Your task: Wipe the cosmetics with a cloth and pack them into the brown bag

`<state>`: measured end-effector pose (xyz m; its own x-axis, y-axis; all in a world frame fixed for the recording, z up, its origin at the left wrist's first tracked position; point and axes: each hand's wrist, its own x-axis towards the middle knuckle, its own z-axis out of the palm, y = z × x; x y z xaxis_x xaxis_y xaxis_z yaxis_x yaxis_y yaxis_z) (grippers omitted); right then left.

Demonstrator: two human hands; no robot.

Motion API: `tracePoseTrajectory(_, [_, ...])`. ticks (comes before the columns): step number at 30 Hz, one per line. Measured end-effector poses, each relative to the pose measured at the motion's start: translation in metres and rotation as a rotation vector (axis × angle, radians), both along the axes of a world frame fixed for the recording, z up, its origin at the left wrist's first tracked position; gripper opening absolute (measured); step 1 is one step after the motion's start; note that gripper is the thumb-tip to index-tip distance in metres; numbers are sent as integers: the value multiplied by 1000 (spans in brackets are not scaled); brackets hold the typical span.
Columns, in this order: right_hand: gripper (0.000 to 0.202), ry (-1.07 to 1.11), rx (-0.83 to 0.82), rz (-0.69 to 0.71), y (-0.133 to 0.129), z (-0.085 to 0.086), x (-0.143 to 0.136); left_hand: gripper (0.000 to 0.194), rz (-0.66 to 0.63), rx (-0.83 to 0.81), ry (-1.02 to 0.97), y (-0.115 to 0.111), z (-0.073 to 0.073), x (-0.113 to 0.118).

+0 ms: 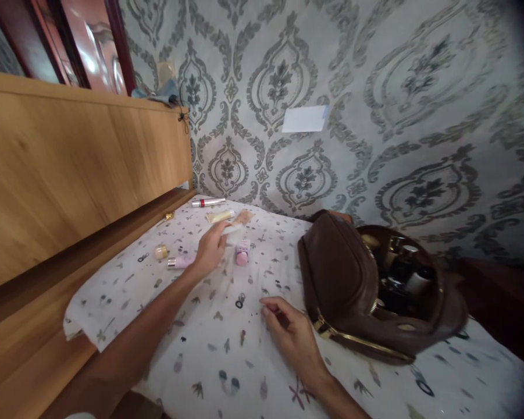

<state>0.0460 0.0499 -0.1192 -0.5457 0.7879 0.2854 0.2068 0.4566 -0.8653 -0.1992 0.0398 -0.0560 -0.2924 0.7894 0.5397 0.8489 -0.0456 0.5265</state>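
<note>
My left hand [211, 247] is closed at the fingertips on a small whitish item [233, 230], blurred and partly hidden by the fingers. Just right of it, a pink-and-white bottle [243, 252] rests on the patterned cloth [227, 355]. A lilac tube [181, 262] lies partly behind my left wrist. Beyond the fingers are a pale yellow tube [220, 216] and a beige packet [244, 217]. My right hand [294, 334] hovers low over the cloth, left of the brown bag, fingers loosely bent and apart, with nothing seen in them.
The brown bag [340, 267] stands unzipped on the right, with several bottles [419, 279] inside. A silver-and-red tube [208, 202] lies near the wall. A small gold-toned jar [161, 251] and a gold item [169, 216] sit left, beside the wooden headboard [82, 157].
</note>
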Motion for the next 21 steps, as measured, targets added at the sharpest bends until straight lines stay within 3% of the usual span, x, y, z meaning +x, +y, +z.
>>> tracePoseTrajectory(3, [22,13,-14,10,0,0,0,37,110,-35,69,-17,17,-26])
tracePoseTrajectory(7, [22,17,-10,17,0,0,-1,39,312,-141,165,-58,30,-69])
tracePoseTrajectory(9, [23,12,-5,29,-1,-1,-1,39,394,-234,205,-80,26,-86])
tracePoseTrajectory(12, [23,11,-8,37,-1,-1,-1,34,426,-413,244,-106,4,-99])
tracePoseTrajectory(16, [22,17,-6,39,-1,-2,-2,39,463,-502,265,-118,-25,-100])
tracePoseTrajectory(18, [22,23,-2,48,-1,-2,-2,42,473,-504,272,-118,-26,-98])
tracePoseTrajectory(21, [22,30,-9,50,-2,-1,-2,44,431,-380,207,-110,-12,-91])
